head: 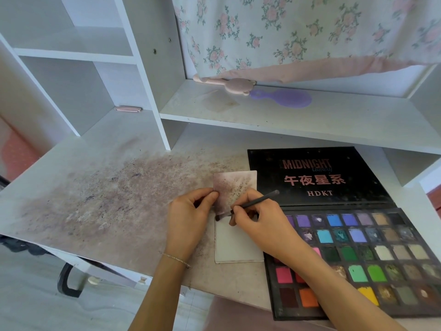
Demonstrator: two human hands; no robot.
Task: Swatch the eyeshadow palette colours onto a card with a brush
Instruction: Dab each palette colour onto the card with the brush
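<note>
A: What is seen around the hands, largest first?

B: A white desk (100, 211), heavily smudged with purplish powder, is spread under and to the left of both hands. Beyond the hands a shelf (286, 115) is fixed, on which a pink brush (236, 86) and a purple brush (286, 97) are laid, below a flowered cloth (298, 32).

A: And the task's things?

B: An open eyeshadow palette (358, 259) is laid just right of the right hand, its black lid (310, 177) folded back flat; the right forearm is passed over the coloured pans. A card (236, 247) is lying between the hands, its far half stained with powder, its near half white.

A: How are the hands set?

B: The card's left edge is pinched by the left hand (188, 218), fingers curled, a thin bracelet (175, 258) being worn at the wrist. A dark makeup brush (253, 204) is gripped in the curled fingers of the right hand (260, 220), with the bristles pressed onto the card just right of the left thumb.
</note>
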